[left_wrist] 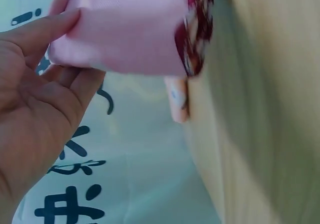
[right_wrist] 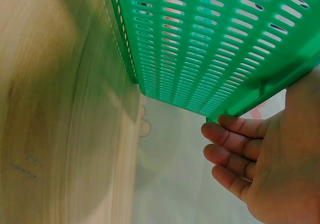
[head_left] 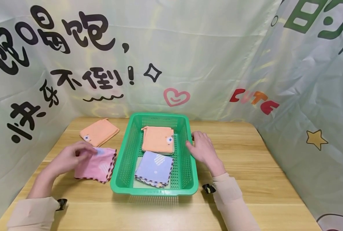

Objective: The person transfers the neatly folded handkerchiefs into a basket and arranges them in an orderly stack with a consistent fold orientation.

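Note:
My left hand (head_left: 73, 156) pinches a folded pink handkerchief (head_left: 97, 168) with a dark checked border, left of the basket. In the left wrist view, thumb and fingers lie on opposite sides of the pink handkerchief (left_wrist: 135, 38), which is raised at that edge. At the right rim of a green plastic basket (head_left: 193, 179), my right hand (head_left: 204, 148) holds on, thumb over the rim and fingers outside. The right wrist view shows the fingers (right_wrist: 232, 156) loosely bent by the rim. Inside the basket lie a folded orange cloth (head_left: 157, 139) and a folded lavender handkerchief (head_left: 154, 168).
Another folded orange cloth (head_left: 99, 132) lies at the back left, just beyond the pink handkerchief. Pale green fabric shows under the lavender handkerchief. The wooden table (head_left: 246, 160) is bounded by printed cloth walls (head_left: 212, 64) at the back and sides.

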Available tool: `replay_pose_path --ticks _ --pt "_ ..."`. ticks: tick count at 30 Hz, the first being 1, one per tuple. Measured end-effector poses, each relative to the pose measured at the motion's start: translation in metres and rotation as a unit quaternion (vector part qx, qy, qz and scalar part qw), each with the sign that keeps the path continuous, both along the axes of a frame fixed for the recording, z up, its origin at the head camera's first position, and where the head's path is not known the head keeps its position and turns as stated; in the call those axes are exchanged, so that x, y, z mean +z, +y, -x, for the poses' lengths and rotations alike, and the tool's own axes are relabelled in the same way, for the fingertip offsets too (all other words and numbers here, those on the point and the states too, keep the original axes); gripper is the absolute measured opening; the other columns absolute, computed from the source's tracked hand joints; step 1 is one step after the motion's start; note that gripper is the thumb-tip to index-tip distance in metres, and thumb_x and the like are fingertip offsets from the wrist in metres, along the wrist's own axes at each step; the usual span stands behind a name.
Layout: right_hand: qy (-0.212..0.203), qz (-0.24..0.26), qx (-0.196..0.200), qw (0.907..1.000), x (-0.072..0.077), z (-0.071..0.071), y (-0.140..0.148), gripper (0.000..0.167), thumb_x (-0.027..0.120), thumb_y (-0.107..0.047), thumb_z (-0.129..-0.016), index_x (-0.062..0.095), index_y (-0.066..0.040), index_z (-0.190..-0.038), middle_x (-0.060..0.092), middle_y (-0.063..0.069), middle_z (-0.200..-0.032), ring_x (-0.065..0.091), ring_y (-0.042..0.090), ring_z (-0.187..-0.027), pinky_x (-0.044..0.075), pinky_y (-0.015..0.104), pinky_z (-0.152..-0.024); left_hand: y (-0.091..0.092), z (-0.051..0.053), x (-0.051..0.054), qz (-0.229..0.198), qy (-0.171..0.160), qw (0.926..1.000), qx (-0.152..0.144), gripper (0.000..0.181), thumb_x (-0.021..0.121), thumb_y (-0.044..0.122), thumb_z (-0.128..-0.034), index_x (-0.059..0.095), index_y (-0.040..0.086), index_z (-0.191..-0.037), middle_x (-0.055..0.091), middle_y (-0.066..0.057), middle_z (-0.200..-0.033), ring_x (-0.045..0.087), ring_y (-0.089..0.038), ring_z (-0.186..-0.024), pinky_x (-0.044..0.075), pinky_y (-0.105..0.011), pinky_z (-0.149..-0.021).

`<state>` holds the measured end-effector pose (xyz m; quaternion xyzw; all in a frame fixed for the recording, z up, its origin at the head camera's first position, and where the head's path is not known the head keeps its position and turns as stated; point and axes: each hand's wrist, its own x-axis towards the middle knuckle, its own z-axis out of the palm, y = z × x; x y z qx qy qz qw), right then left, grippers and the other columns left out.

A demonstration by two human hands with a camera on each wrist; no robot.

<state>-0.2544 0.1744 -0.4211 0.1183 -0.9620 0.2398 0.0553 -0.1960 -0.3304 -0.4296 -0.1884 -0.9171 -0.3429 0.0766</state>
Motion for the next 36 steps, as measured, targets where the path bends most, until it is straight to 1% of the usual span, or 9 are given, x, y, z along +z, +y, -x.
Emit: replay_pose_path --ticks 6,11,14,16,21,25,27,32,36 --pt "0.000 0.000 -0.001 1.0000 0.000 0.000 0.000 0.055 0.055 -0.035 -0.102 0.054 0.006 -0.138 0.061 0.022 -0.132 0.052 0.036 -0.121 0.042 0.056 -0.108 0.010 -0.003 0.012 -0.028 0.028 0.9992 0.001 0.025 0.073 -0.004 -0.0906 0.078 0.014 -0.107 0.067 -0.007 -0.120 0.050 0.007 -0.106 0.045 -0.009 -0.082" --pt "0.001 0.002 0.001 1.0000 0.000 0.000 0.000 0.052 0.055 -0.034 -0.102 0.056 0.006 -0.135 0.062 0.022 -0.130 0.052 0.036 -0.118 0.043 0.056 -0.106 0.020 -0.004 0.026 -0.081 0.058 0.9950 -0.009 0.028 0.070 -0.010 -0.0900 0.077 0.008 -0.111 0.066 0.005 -0.119 0.052 0.005 -0.114 0.042 -0.005 -0.091" --pt "0.001 0.001 0.002 1.0000 0.000 0.000 0.000 0.052 0.055 -0.034 -0.102 0.055 0.006 -0.135 0.062 0.022 -0.129 0.053 0.036 -0.118 0.043 0.055 -0.106 0.027 -0.005 0.037 -0.118 0.067 0.9907 -0.012 0.028 0.068 -0.012 -0.0909 0.076 0.004 -0.113 0.065 0.012 -0.120 0.054 0.001 -0.115 0.045 -0.006 -0.088" --pt "0.001 0.001 0.002 1.0000 -0.001 0.001 0.000 0.052 0.055 -0.034 -0.102 0.055 0.006 -0.136 0.062 0.022 -0.130 0.052 0.036 -0.119 0.042 0.056 -0.107 0.031 -0.006 0.045 -0.135 0.076 0.9878 -0.013 0.027 0.067 -0.013 -0.0915 0.076 0.002 -0.113 0.066 0.013 -0.120 0.056 -0.002 -0.115 0.047 -0.008 -0.085" --pt "-0.001 0.003 0.000 1.0000 -0.001 0.001 0.001 0.053 0.056 -0.034 -0.102 0.055 0.007 -0.137 0.061 0.022 -0.131 0.052 0.036 -0.120 0.042 0.056 -0.108 0.043 -0.006 0.067 -0.164 0.097 0.9814 -0.021 0.027 0.066 -0.015 -0.0906 0.075 0.000 -0.111 0.067 0.007 -0.120 0.058 -0.008 -0.117 0.049 -0.010 -0.080" --pt "-0.003 0.003 -0.001 1.0000 -0.001 0.001 0.001 0.053 0.055 -0.034 -0.102 0.055 0.006 -0.137 0.061 0.022 -0.131 0.052 0.036 -0.119 0.042 0.056 -0.108 0.056 -0.005 0.083 -0.191 0.109 0.9742 -0.049 0.027 0.065 -0.018 -0.0896 0.074 -0.005 -0.112 0.067 0.001 -0.121 0.058 -0.012 -0.118 0.050 -0.011 -0.080" --pt "-0.005 0.002 -0.001 1.0000 -0.001 0.000 0.001 0.053 0.055 -0.034 -0.102 0.054 0.006 -0.137 0.061 0.022 -0.131 0.051 0.036 -0.120 0.041 0.056 -0.108 0.063 -0.004 0.088 -0.214 0.106 0.9685 -0.070 0.028 0.065 -0.019 -0.0892 0.072 -0.007 -0.113 0.066 -0.001 -0.123 0.058 -0.013 -0.119 0.051 -0.012 -0.081" --pt "-0.006 0.003 -0.001 1.0000 0.000 0.000 0.000 0.053 0.056 -0.034 -0.103 0.054 0.006 -0.138 0.061 0.022 -0.132 0.051 0.036 -0.120 0.041 0.056 -0.108 0.083 0.000 0.094 -0.255 0.082 0.9566 -0.115 0.029 0.064 -0.021 -0.0889 0.071 -0.009 -0.114 0.064 -0.003 -0.124 0.061 -0.014 -0.112 0.053 -0.014 -0.075" --pt "-0.003 0.002 0.000 1.0000 0.001 0.001 0.000 0.052 0.056 -0.034 -0.103 0.056 0.005 -0.136 0.062 0.021 -0.130 0.052 0.035 -0.118 0.042 0.055 -0.106 0.101 0.005 0.090 -0.244 0.065 0.9598 -0.123 0.026 0.065 -0.018 -0.0896 0.072 -0.006 -0.111 0.063 -0.001 -0.124 0.062 -0.014 -0.109 0.055 -0.016 -0.073"
